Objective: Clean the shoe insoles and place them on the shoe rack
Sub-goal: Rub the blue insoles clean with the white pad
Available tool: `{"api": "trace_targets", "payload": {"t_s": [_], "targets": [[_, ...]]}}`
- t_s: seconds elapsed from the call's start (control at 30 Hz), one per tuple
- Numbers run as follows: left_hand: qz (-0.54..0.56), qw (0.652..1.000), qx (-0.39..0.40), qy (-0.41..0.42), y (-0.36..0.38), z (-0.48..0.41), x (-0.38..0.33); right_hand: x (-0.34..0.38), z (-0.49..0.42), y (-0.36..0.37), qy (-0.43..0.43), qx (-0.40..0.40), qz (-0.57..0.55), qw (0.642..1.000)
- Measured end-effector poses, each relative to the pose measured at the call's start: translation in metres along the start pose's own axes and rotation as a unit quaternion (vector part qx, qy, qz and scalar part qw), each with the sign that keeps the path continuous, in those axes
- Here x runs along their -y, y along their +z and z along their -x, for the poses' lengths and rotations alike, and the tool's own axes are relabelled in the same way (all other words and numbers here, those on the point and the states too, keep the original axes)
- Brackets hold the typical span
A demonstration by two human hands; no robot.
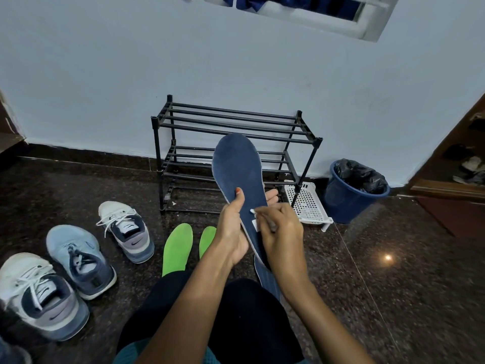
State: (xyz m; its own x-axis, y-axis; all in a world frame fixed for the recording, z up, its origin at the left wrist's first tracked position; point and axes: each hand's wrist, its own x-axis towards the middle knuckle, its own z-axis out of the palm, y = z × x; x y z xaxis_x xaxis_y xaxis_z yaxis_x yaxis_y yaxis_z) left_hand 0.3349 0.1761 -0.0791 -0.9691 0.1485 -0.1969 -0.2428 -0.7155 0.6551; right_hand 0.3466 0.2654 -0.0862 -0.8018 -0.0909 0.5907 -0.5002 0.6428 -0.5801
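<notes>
Small tool [270,225] in the right hand [282,237]: blurred, we cannot identify it. Left hand [231,232] covers part of one green insole [207,239]. Bottom-left shoe [13,350] cut by frame edge.

Held insole [236,169]: navy blue, pale grey rim, small white label [255,224] toward 5 o'clock.
Second insole [267,278], 6 o'clock of it: navy, ribbed stripes.
Green insoles [177,248], 7 o'clock: bright lime.
Small tool [273,227]: white tip, grey handle.
Shoe rack [236,127]: black.
Bin [349,206], 3 o'clock: blue; liner [362,174] black.
Perforated tray [307,203]: white.
Near trainer [39,298] and far trainer [126,229], 8 o'clock: white, navy, grey.
Middle trainer [78,258]: light blue over navy.
Floor [393,285]: dark speckled stone.
</notes>
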Motion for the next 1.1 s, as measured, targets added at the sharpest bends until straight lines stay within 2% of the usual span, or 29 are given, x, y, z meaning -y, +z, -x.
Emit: {"api": "trace_targets", "payload": {"t_s": [0.17, 0.3, 0.47, 0.7, 0.8, 1.0, 1.1], "targets": [[-0.008, 1.0, 0.006, 0.008, 0.0, 0.001, 0.0, 0.001, -0.006, 0.001, 0.018, -0.013, 0.002, 1.0], [-0.014, 0.999, -0.014, 0.032, -0.002, 0.0, 0.0, 0.011, 0.009, 0.008, 0.012, 0.014, -0.026, 0.999], [0.052, 0.998, -0.018, 0.031, 0.001, 0.001, -0.001, 0.018, 0.015, 0.003, -0.002, 0.014, -0.059, 0.998], [-0.016, 1.0, 0.012, 0.0, 0.0, 0.003, -0.001, -0.004, -0.008, 0.0, 0.025, -0.016, 0.015, 0.999], [-0.004, 1.0, 0.013, 0.006, 0.0, 0.003, -0.002, -0.003, -0.004, 0.0, 0.038, -0.014, -0.003, 0.999], [-0.007, 1.0, 0.017, 0.01, -0.003, -0.001, -0.003, 0.003, 0.013, -0.004, 0.01, 0.005, -0.029, 1.0], [-0.014, 0.999, 0.033, -0.005, -0.002, 0.001, -0.003, -0.002, 0.003, -0.009, 0.039, 0.014, -0.032, 0.999]]}}
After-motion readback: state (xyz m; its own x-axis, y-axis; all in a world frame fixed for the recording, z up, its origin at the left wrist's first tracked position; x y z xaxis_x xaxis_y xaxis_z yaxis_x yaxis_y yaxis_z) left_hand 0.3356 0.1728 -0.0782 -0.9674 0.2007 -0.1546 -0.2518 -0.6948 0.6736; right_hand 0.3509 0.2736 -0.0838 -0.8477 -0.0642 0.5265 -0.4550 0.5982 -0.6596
